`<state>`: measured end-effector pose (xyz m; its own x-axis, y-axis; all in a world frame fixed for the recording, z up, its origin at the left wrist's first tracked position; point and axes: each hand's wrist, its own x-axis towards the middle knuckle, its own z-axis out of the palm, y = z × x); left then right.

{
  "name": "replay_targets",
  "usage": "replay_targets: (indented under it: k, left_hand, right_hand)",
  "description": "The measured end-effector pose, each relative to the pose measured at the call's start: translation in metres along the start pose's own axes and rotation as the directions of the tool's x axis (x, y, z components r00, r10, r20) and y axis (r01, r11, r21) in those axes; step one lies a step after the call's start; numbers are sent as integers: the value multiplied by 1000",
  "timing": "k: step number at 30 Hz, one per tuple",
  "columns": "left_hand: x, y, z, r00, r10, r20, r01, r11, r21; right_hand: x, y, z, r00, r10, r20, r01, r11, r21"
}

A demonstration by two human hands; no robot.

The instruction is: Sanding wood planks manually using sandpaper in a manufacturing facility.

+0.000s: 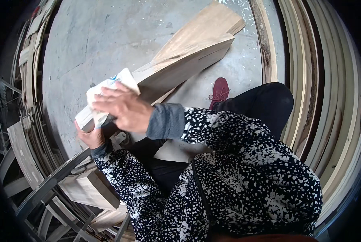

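A white sheet is pressed onto the plank by the right hand, fingers spread. The plank's near end is gripped from below by the left hand

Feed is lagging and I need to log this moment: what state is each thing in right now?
Wooden board: tilted, near end raised at the hands, far end on the floor.
White sheet: pressed flat on the board's near end.
Right hand: palm down on the sheet.
Left hand: gripping the board's end from beneath.
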<state>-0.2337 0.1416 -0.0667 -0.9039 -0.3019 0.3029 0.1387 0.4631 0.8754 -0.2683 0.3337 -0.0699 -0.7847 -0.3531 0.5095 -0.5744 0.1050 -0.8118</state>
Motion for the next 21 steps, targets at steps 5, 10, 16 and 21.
replay_targets:
  k: [5, 10, 16, 21]
  left_hand:
    - [-8, 28, 1, 999, 48, 1, -46, 964, 263]
    - [-11, 47, -5, 996, 90, -17, -77, 928, 364]
    - [-12, 32, -12, 935, 355, 0, -342, 901, 268]
    - [-21, 35, -6, 906, 423, 2, -410, 878, 247]
  right_hand:
    - [-2, 15, -18, 996, -62, 67, 61, 998, 20]
    - [-49, 136, -105, 843, 531, -89, -532, 795, -292]
    - [-77, 152, -153, 800, 562, 213, -493, 816, -300]
    - [-75, 154, -149, 882, 325, 342, -92, 830, -550]
